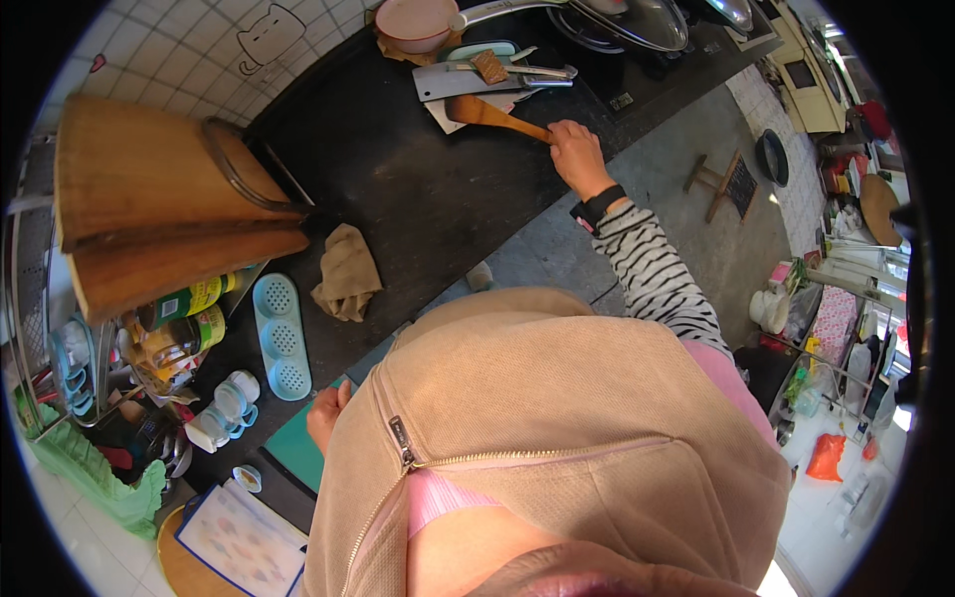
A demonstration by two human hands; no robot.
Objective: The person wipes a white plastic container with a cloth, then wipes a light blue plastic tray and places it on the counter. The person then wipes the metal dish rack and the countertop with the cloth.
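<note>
My right hand (578, 158) is closed around the handle end of a wooden spatula (485, 113). The spatula's darkened blade lies over a pale board or sheet, just below a cleaver (448, 80) that has a small brown packet on it. My left hand (327, 414) is partly hidden by my tan jacket. Its fingers look curled at a green cutting board (295, 448); whether they grip it is hidden. Beyond the left hand are a light-blue tray with three perforated rounds (282, 339) and a crumpled brown cloth (349, 272).
A pink bowl (418, 24) and a glass-lidded pan (642, 22) stand at the back of the dark counter (418, 172). Wooden boards (164, 164) stand in a rack at left, near jars (201, 328). A small stool (727, 186) is on the floor at right.
</note>
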